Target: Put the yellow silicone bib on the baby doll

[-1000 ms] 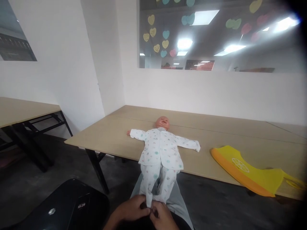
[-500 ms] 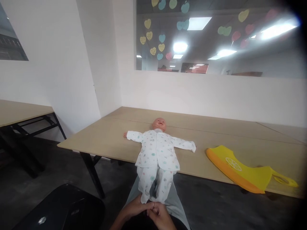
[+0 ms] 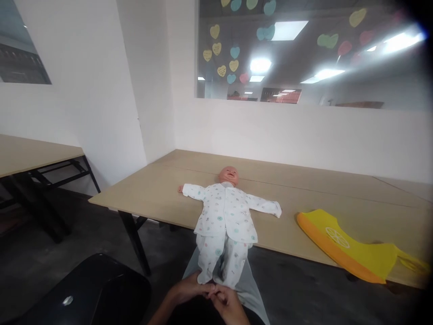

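A baby doll in a white printed two-piece suit lies on its back on a light wooden table, arms spread, legs hanging over the near edge onto my lap. My left hand and my right hand meet at the bottom of the picture, right under the doll's feet. Both hands pinch the cuff ends of the doll's trouser legs, fingers closed and touching each other.
A yellow and orange bib lies on the table to the right of the doll. A black chair seat stands at lower left. Another table is at the far left; a white wall with a window runs behind.
The view has shifted slightly. My hands stay together at the doll's feet; the doll has not moved on the table.
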The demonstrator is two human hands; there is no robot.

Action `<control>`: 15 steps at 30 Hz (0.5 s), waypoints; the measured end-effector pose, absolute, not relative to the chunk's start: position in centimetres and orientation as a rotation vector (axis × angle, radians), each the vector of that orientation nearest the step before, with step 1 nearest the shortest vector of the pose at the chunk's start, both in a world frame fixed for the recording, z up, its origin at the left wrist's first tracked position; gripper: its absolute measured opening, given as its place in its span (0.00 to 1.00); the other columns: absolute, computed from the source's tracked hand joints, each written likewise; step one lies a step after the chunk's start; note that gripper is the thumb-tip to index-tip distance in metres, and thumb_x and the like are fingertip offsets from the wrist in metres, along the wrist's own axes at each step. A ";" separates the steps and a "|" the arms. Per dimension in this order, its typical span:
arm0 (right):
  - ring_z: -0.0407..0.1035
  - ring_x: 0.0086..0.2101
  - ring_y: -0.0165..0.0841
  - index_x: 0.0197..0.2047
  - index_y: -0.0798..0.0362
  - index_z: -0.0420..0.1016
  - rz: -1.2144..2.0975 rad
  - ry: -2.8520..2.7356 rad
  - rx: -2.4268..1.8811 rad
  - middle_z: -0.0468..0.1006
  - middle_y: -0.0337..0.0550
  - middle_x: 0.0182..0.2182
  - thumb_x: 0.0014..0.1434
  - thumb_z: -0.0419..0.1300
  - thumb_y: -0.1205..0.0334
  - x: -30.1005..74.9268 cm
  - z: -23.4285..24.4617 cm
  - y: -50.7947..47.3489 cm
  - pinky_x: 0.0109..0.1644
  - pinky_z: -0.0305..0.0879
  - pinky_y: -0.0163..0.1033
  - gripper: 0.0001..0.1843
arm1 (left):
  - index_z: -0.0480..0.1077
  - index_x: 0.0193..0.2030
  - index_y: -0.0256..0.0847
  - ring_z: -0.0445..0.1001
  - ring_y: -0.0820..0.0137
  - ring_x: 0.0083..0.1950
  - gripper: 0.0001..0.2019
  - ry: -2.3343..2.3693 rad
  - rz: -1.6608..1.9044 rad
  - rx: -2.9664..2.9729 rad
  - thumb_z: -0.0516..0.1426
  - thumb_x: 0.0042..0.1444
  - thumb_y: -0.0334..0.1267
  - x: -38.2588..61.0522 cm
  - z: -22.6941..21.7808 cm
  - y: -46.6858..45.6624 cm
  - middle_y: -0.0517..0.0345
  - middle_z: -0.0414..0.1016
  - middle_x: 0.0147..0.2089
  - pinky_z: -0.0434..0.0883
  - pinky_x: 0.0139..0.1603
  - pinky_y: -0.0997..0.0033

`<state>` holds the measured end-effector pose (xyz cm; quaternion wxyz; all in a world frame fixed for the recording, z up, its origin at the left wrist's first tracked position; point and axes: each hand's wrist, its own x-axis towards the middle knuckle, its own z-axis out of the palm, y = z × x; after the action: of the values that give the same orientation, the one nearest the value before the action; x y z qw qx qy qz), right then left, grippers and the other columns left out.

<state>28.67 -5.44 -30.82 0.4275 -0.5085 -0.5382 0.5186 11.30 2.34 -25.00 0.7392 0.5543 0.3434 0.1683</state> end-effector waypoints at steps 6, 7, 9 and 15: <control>0.67 0.29 0.30 0.42 0.58 0.81 1.397 -1.320 -1.235 0.77 0.46 0.30 0.58 0.63 0.34 29.3 -32.7 -5.1 0.39 0.66 0.33 0.31 | 0.74 0.31 0.36 0.68 0.71 0.34 0.16 0.728 0.370 1.230 0.69 0.47 0.47 11.3 -24.8 1.9 0.60 0.71 0.29 0.64 0.41 0.68; 0.68 0.30 0.30 0.42 0.58 0.81 1.403 -1.320 -1.216 0.77 0.47 0.31 0.59 0.63 0.35 29.3 -32.8 -5.1 0.40 0.66 0.33 0.31 | 0.73 0.30 0.36 0.68 0.70 0.35 0.15 0.727 0.368 1.251 0.68 0.49 0.46 11.3 -24.6 1.8 0.60 0.71 0.29 0.64 0.41 0.68; 0.70 0.32 0.31 0.42 0.59 0.81 1.403 -1.320 -1.186 0.78 0.48 0.32 0.60 0.62 0.37 29.4 -32.9 -5.0 0.43 0.67 0.34 0.29 | 0.71 0.27 0.37 0.68 0.70 0.36 0.14 0.725 0.383 1.289 0.66 0.51 0.45 11.3 -24.3 1.6 0.59 0.70 0.29 0.63 0.41 0.68; 0.73 0.37 0.35 0.42 0.59 0.82 1.399 -1.324 -1.187 0.79 0.49 0.34 0.61 0.61 0.38 29.4 -33.5 -4.7 0.49 0.70 0.38 0.29 | 0.70 0.27 0.37 0.66 0.70 0.35 0.11 0.726 0.430 1.268 0.64 0.49 0.41 11.4 -23.8 1.2 0.58 0.70 0.30 0.60 0.38 0.68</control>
<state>29.39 -4.71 -33.52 0.4255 -0.4746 -0.5296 0.5597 11.36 1.23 -23.79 0.7237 0.5744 0.3291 0.1949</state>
